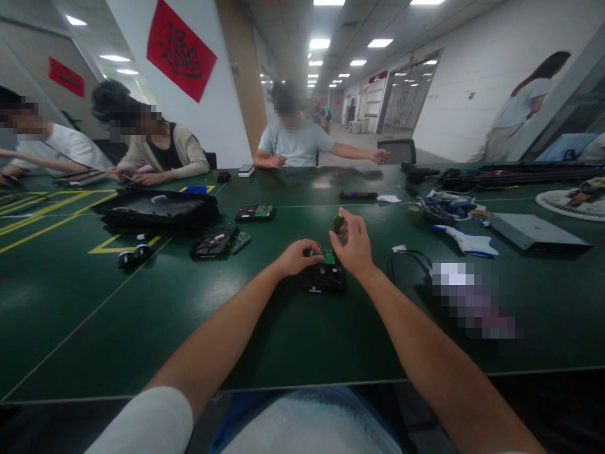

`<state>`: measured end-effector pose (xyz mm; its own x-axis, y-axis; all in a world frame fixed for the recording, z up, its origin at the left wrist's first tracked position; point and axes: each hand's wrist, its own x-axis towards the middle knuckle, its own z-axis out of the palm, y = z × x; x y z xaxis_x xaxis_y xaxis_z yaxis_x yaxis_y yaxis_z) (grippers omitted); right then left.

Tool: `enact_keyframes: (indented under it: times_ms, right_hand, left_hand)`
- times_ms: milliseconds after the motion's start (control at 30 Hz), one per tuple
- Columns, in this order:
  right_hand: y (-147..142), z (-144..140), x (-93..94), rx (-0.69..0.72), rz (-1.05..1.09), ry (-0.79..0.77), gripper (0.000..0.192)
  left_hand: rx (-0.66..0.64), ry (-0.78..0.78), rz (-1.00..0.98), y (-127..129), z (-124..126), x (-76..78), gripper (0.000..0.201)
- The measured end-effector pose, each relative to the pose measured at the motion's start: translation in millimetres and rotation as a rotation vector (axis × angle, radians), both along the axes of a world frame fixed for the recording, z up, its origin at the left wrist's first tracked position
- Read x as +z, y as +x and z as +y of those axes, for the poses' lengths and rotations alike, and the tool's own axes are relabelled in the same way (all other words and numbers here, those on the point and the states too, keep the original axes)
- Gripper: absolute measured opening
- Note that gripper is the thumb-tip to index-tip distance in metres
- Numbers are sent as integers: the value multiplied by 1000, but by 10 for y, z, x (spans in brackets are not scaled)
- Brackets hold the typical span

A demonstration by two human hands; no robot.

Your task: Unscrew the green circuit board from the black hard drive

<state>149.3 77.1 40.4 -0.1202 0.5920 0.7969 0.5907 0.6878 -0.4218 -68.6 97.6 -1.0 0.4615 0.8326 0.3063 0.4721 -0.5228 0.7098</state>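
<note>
A black hard drive (324, 279) with a green circuit board (328, 256) on top lies on the green table (265, 328) in front of me. My left hand (297, 256) rests on the drive's left far corner, fingers curled against it. My right hand (355, 248) grips a screwdriver (338, 222) by its dark, yellow-marked handle, held upright over the circuit board. The screwdriver's tip is hidden behind my fingers.
Other drives (256, 212) and an opened one (215, 242) lie to the left, beside a black tray (155, 211). A black cable (409, 255), a white tool (466, 241) and a grey box (532, 230) lie right. Three people sit across the table.
</note>
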Motion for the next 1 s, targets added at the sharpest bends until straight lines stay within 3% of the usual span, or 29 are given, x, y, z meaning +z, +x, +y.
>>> enact_keyframes:
  times_ms: [1000]
  right_hand:
    - [3, 14, -33, -2, 15, -5, 64]
  left_hand:
    - [-2, 3, 5, 4, -14, 22, 21]
